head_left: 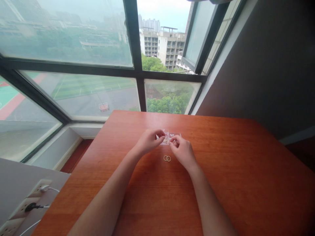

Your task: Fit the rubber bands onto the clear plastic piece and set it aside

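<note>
Sockets of white plastic point(26, 207) line the pale wall at the lower left, one carrying a white plug point(44, 188) and another a black plug point(31, 206). Above them, dark-framed window panes point(66, 34) look onto a green-and-red sports court point(7, 95) and, farther right, a striped green playing field point(83, 86). Next comes the broad, reddish-brown wooden worktop point(228, 157), its far edge close to the glass. Over its middle the left hand point(149, 141) reaches in with fingers curled, thumb and fingertips brought near each other at the left side of a small, clear plastic bag point(166, 134); whether they grip the film cannot be told. Pale yellow rings point(165, 140) show in the bag, which sits between the two hands. Just nearer the person, two pale yellow, thin round rings point(167, 158) lie overlapping on the worktop. The right hand point(180, 146) has its fingers bent and nearly closed, thumb and forefinger tips at the bag's right edge, their hold too small to make out. Behind those fingers, part of another clear plastic packet with white marks point(175, 134) shows. A shadowed grey wall point(265, 62) closes off the far right.
</note>
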